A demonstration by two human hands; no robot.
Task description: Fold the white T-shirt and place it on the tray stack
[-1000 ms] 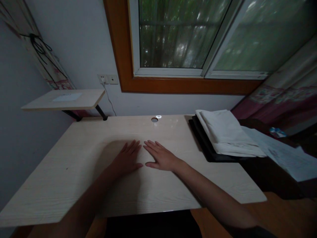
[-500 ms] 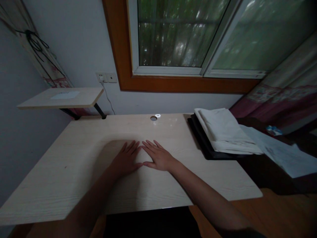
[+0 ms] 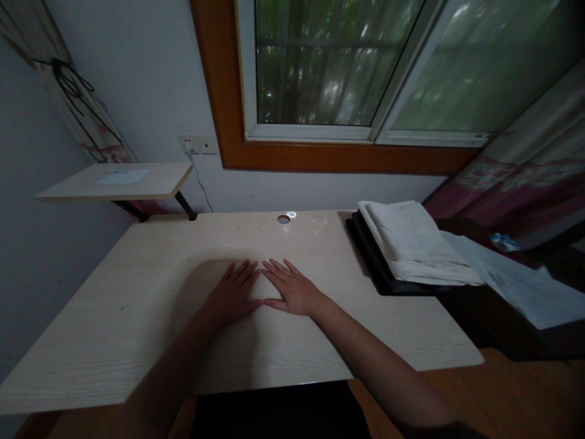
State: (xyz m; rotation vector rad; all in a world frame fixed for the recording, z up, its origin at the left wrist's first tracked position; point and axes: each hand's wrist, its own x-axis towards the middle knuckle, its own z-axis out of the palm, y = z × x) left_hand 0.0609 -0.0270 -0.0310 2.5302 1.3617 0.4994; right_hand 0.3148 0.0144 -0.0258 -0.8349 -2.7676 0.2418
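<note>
Both of my hands lie flat, palms down, side by side on a pale wooden desk [image 3: 114, 317]. My left hand [image 3: 233, 296] has its fingers stretched out and its thumb tip meets the thumb of my right hand [image 3: 292, 289], whose fingers are also spread. Neither hand holds anything. The nearest object is a folded white cloth [image 3: 411, 241] on a stack of black boards [image 3: 372, 262] at the desk's right end, well apart from my right hand.
A round cable hole [image 3: 284, 219] sits at the desk's back edge. A small raised shelf [image 3: 114, 181] stands at the back left below a wall socket [image 3: 197, 144]. White papers [image 3: 521, 280] lie on a dark surface to the right. A window fills the wall ahead.
My hands have stayed flat on the desk, drawing slightly closer so the thumbs touch. The view shifted a little.
</note>
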